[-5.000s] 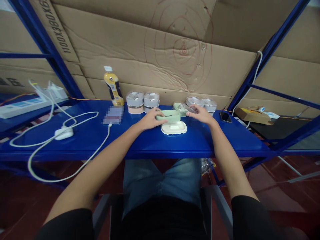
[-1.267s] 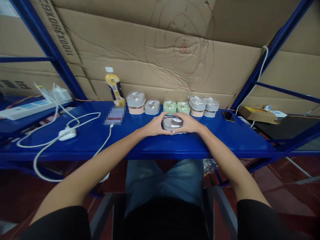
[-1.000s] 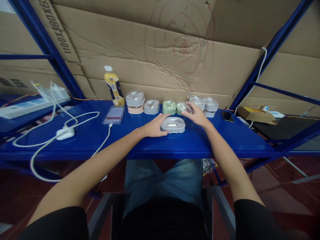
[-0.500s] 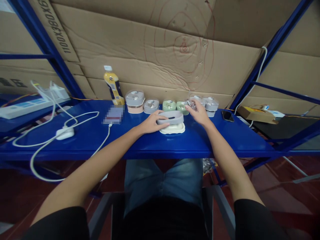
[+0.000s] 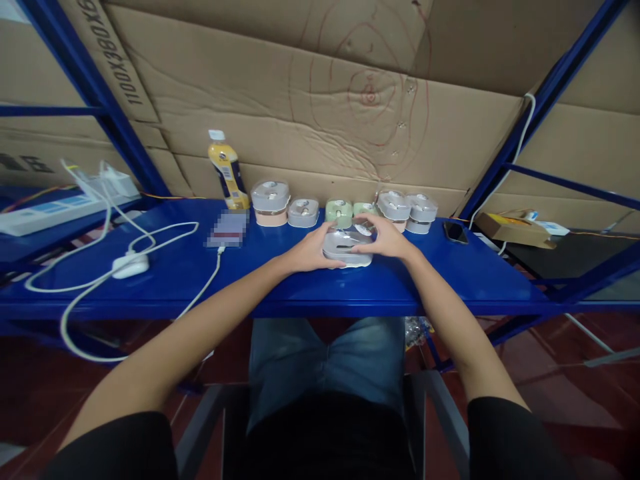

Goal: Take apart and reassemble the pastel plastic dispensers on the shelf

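In front of me on the blue table is a small rounded plastic box. It has a grey oval body (image 5: 336, 253), and the edge of a white base (image 5: 361, 263) shows beneath it. My left hand (image 5: 310, 252) wraps round the left side of the grey body, thumb at the front. A clear domed lid (image 5: 345, 236) sits over the body. Its right side is between the thumb and fingers of my right hand (image 5: 387, 238). Whether the lid is fully seated I cannot tell.
Behind my hands stand several similar lidded boxes, among them a green one (image 5: 339, 212) and a stacked grey-and-peach one (image 5: 271, 201). A yellow drink bottle (image 5: 229, 170) is farther left, near a white cable (image 5: 165, 230). A phone (image 5: 455, 232) lies at the right.
My right hand has brought the clear lid from near the back row down and left onto the grey body. My left hand keeps hold of the body, which now sits a little lower.
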`<state>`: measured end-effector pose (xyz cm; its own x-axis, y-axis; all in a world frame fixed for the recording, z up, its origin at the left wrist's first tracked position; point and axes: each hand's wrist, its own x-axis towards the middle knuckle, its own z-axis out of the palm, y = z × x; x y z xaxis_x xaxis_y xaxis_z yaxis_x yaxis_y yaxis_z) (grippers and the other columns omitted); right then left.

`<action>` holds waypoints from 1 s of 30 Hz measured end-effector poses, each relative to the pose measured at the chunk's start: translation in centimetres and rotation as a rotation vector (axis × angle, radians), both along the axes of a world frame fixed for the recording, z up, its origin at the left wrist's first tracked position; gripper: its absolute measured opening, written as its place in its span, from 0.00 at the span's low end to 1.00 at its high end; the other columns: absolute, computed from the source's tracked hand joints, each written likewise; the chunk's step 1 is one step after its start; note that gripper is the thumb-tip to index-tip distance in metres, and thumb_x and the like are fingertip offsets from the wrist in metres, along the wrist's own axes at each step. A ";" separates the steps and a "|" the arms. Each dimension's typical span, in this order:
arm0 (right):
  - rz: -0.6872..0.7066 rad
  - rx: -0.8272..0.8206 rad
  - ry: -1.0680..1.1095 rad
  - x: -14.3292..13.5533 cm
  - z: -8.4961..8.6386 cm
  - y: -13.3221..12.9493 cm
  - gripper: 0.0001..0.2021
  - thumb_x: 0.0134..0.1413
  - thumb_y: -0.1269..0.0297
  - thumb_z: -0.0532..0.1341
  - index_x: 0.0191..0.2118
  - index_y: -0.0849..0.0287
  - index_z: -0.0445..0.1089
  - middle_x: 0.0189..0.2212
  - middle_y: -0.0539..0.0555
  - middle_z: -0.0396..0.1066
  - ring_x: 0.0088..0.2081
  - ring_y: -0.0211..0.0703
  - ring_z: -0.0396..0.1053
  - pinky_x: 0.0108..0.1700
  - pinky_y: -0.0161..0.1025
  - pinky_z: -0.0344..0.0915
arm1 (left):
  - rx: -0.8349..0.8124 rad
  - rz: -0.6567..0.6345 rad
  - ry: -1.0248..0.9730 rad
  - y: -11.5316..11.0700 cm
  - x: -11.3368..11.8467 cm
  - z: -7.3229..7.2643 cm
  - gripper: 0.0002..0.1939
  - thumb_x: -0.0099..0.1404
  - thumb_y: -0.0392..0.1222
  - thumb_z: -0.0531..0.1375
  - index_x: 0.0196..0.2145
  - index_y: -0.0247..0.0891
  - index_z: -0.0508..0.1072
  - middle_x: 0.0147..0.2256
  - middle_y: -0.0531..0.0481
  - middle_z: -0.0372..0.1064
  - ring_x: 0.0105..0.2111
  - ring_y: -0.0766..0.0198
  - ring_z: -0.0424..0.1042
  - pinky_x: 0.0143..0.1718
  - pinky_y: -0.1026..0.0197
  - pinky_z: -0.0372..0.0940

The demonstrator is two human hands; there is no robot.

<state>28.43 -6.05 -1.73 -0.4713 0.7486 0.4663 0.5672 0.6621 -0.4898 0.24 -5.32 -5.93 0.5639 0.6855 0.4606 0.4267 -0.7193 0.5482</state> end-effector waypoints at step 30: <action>0.091 -0.051 -0.213 -1.0 -0.4 0.0 0.43 0.48 0.39 0.80 0.69 0.47 0.77 0.55 0.59 0.81 0.54 0.61 0.79 0.61 0.60 0.75 | 0.049 -0.075 0.067 -0.6 1.2 -0.8 0.62 0.56 0.61 0.77 0.78 0.37 0.54 0.73 0.26 0.61 0.73 0.26 0.64 0.73 0.25 0.62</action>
